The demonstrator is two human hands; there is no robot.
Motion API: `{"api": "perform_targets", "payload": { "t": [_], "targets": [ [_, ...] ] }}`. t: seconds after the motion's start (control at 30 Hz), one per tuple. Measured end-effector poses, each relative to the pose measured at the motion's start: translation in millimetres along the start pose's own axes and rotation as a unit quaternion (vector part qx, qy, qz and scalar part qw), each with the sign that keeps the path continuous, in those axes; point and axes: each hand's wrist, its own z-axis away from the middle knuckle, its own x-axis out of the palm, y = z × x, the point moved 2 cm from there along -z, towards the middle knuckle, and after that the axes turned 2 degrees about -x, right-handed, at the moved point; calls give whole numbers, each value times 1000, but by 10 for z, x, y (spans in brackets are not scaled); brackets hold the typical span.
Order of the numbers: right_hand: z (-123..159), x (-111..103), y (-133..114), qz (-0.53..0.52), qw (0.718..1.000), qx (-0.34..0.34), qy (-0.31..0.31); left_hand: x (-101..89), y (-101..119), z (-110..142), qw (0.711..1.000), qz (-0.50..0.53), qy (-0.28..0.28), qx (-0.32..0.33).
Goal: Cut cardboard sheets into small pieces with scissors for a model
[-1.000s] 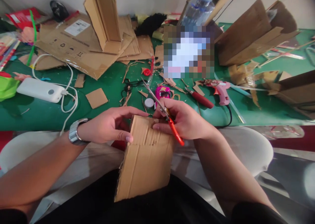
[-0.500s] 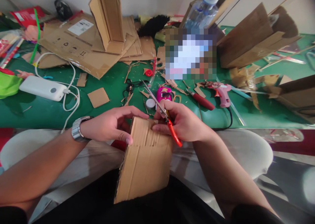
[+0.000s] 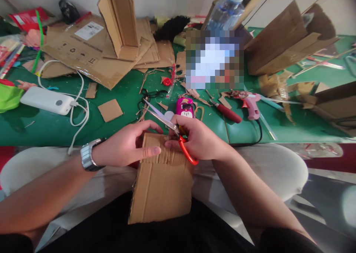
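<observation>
A piece of cardboard [image 3: 164,193] with a creased upper flap rests on my lap, its top at the table's front edge. My left hand [image 3: 126,141] grips the flap's upper left corner, thumb on the face, fingers behind and partly hidden. In my right hand [image 3: 198,136] are scissors [image 3: 182,145] with red-orange handles. Their blades are slightly apart and point up and left, above the cardboard's top edge. The right thumb also presses on the flap. A pink toy car [image 3: 185,106] sits just past the right hand.
On the green table [image 3: 111,130] lie a power bank [image 3: 46,100] with a white cable, a cardboard square [image 3: 109,110], a red-handled tool [image 3: 228,112] and a pink glue gun [image 3: 251,104]. Behind stand folded cardboard [image 3: 122,23], a plastic bottle [image 3: 228,12] and a cardboard box [image 3: 278,41].
The scissors have turned further left and their blades have parted. My left thumb has moved right onto the flap's face. The cardboard has shifted slightly left.
</observation>
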Motion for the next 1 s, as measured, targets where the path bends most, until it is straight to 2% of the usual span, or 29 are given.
{"api": "perform_targets", "payload": {
  "t": [0.13, 0.27, 0.37, 0.47, 0.57, 0.67, 0.77, 0.9, 1.0],
  "targets": [
    [-25, 59, 1, 46, 999, -1, 6, 59, -13, -53, 996, -78, 6, -35],
    [-38, 87, -10, 65, 998, -15, 20, 38, 4, -80, 996, -68, -4, -60],
    [-42, 23, -51, 23, 992, -62, 111, -26, 9, -80, 995, -60, 19, -78],
    [-12, -101, -116, -65, 961, -137, 232, -137, -35, -83, 992, -19, 74, -99],
    [62, -197, -176, -126, 934, -181, 283, -270, -94, -98, 981, 69, 138, -115],
    [166, -211, -225, -179, 935, -184, 246, -377, -114, -122, 952, 194, 206, -113],
    [275, -157, -257, -233, 950, -124, 166, -448, -110, -145, 907, 291, 292, -86],
    [383, -90, -306, -255, 961, -78, 77, -538, -148, -165, 865, 339, 369, -5],
    [393, -63, -323, -229, 970, -58, 51, -638, -187, -156, 842, 350, 406, 63]
  ]
}}
